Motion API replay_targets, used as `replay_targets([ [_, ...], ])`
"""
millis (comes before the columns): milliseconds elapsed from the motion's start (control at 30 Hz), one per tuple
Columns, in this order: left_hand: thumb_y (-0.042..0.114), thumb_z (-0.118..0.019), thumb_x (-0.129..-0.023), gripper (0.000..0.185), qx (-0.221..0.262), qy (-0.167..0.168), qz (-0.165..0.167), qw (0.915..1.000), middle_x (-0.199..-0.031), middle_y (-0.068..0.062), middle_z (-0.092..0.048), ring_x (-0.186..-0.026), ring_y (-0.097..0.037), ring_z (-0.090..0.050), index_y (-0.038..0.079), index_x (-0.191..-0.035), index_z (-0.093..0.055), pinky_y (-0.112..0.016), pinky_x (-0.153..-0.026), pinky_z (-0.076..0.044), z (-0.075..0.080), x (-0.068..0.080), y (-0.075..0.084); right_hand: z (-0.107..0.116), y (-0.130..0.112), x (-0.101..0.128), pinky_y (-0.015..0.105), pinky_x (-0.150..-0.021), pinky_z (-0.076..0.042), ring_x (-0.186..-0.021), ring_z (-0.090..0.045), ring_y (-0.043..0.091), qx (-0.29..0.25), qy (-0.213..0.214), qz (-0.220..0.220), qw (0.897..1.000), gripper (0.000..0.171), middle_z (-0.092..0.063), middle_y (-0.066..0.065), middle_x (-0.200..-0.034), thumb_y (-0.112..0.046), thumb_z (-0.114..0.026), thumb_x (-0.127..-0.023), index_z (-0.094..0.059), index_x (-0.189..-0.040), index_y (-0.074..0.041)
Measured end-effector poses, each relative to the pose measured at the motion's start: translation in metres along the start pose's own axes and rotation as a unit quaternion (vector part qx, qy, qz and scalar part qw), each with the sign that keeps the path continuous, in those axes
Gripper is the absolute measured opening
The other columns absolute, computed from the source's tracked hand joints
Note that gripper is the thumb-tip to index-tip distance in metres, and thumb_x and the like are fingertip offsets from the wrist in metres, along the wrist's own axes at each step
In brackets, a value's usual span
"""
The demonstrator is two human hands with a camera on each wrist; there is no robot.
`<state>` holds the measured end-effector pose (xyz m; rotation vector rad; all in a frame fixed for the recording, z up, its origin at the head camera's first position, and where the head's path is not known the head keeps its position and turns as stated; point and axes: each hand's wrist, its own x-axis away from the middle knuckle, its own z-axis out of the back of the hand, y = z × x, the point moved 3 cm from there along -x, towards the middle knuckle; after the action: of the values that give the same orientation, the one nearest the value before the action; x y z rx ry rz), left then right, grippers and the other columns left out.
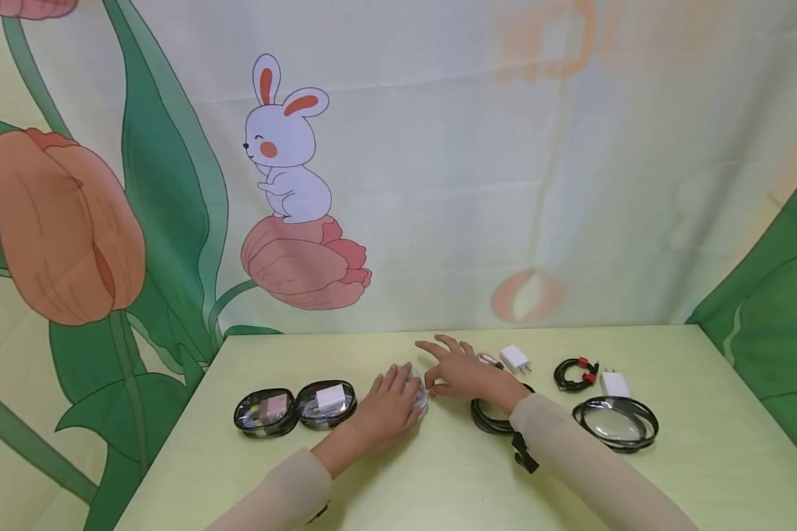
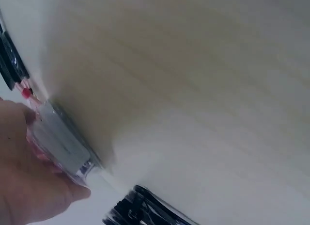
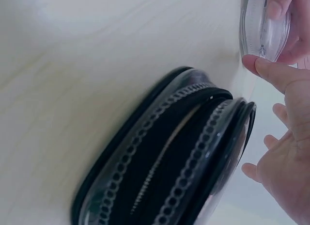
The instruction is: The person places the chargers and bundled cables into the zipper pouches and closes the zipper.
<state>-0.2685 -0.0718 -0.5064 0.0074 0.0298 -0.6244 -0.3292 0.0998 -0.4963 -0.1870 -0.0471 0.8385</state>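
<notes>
A small clear zip pouch stands on the table, with my left hand gripping it from its left side. Clear plastic and something pink show between the left fingers in the left wrist view, where the pouch stands on edge. From the right, my right hand reaches to the same pouch. Its thumb and forefinger pinch the zipper pull at one end of the zip, while the other fingers spread away. Under the right wrist lies a black-rimmed clear pouch, partly hidden by the forearm.
Two filled black-rimmed pouches stand on the left. To the right are a white charger, a coiled black cable with red ties, another white charger and a black-rimmed pouch. A printed curtain hangs behind the table.
</notes>
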Motion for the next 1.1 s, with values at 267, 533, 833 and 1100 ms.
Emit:
replay_targets([
  [267,0.032,-0.046,-0.108,0.043,-0.039,0.013,0.038,0.9984,-0.155,-0.026,-0.038,-0.142,-0.046,-0.039,0.005,-0.142,-0.043,-0.056,-0.113,-0.038,-0.001,-0.004,0.005,-0.001,0.0,0.01,0.074,-0.103,-0.035,-0.147,-0.024,0.051,-0.003,0.003,0.033,0.999,0.008,-0.029,0.007,-0.165,-0.03,-0.072,-0.095,-0.078,-0.1,-0.027],
  [533,0.034,-0.046,-0.108,0.056,-0.045,-0.011,0.029,0.9985,-0.159,-0.026,-0.034,-0.145,-0.044,-0.035,-0.002,-0.15,-0.039,-0.055,-0.115,-0.035,0.001,-0.002,0.007,0.0,-0.004,0.013,0.075,-0.103,-0.034,-0.147,-0.024,0.05,0.009,-0.013,0.014,1.0,0.01,-0.027,0.008,-0.166,-0.033,-0.07,-0.096,-0.078,-0.101,-0.029],
  [833,0.039,-0.046,-0.108,0.068,-0.049,-0.041,0.025,0.9976,-0.162,-0.025,-0.028,-0.148,-0.043,-0.031,-0.005,-0.156,-0.029,-0.051,-0.118,-0.033,-0.001,0.002,0.006,0.002,-0.003,0.01,0.077,-0.102,-0.032,-0.147,-0.026,0.047,0.041,-0.001,0.0,0.999,0.006,-0.029,0.006,-0.165,-0.036,-0.072,-0.094,-0.076,-0.094,-0.032],
  [1100,0.035,-0.053,-0.106,0.066,-0.069,-0.019,0.034,0.9969,-0.155,-0.027,-0.039,-0.143,-0.043,-0.04,-0.011,-0.15,-0.038,-0.049,-0.115,-0.038,0.005,0.002,0.01,0.001,-0.012,0.015,0.076,-0.1,-0.035,-0.147,-0.027,0.047,0.036,-0.004,0.026,0.999,0.007,-0.029,0.006,-0.165,-0.029,-0.071,-0.096,-0.078,-0.096,-0.031],
])
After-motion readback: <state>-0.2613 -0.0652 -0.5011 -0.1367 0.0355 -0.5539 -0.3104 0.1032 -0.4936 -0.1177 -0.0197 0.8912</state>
